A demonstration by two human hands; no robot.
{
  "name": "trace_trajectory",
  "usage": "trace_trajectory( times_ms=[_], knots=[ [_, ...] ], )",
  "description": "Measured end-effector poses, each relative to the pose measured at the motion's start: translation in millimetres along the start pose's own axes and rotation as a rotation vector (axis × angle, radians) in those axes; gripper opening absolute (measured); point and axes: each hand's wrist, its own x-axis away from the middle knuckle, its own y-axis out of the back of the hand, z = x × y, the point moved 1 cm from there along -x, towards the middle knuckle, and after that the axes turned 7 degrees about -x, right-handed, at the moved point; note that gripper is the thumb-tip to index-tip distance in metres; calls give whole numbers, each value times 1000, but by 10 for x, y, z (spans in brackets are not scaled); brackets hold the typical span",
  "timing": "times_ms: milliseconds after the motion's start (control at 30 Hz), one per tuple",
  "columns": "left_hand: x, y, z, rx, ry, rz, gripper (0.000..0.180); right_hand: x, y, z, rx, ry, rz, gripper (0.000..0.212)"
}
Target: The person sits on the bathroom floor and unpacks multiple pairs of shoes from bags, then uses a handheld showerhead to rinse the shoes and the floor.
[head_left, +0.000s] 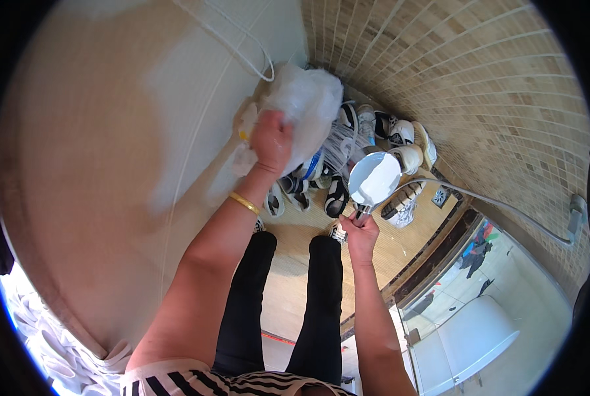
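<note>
My left hand point(272, 140), with a gold bangle on its wrist, is closed on a clear, crumpled plastic bag point(311, 92). The bag bulges up against the wall corner, and I cannot make out what it contains. Lower and to the right, my right hand point(362, 236) grips the handle of a small round pan point(374, 178). The pan's pale inside faces up; a bright white patch covers much of it, and whether this is liquid or glare I cannot tell. Behind and around the pan lie several shoes point(338, 196), mostly black and white.
A tiled wall point(453, 72) rises on the right, a smooth pale wall point(110, 132) on the left. A grey hose point(486, 198) curves from a wall fitting toward the shoes. A floor drain point(441, 197) sits near the right wall. A white toilet point(466, 340) stands behind glass, lower right.
</note>
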Motion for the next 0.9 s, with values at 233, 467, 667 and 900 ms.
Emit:
trace_trajectory(
  times_ms=[233, 467, 667, 900],
  knots=[
    [-690, 31, -35, 248, 135, 179, 16, 48, -175, 726, 44, 59, -13, 30],
    [-714, 206, -316, 353, 83, 220, 28, -76, -286, 748, 44, 90, -26, 32],
    [-209, 23, -543, 803, 413, 524, 27, -316, -553, 775, 239, 88, -72, 36],
    [186, 175, -605, 735, 132, 682, 26, -828, -793, 608, 556, 166, -120, 39]
  ],
)
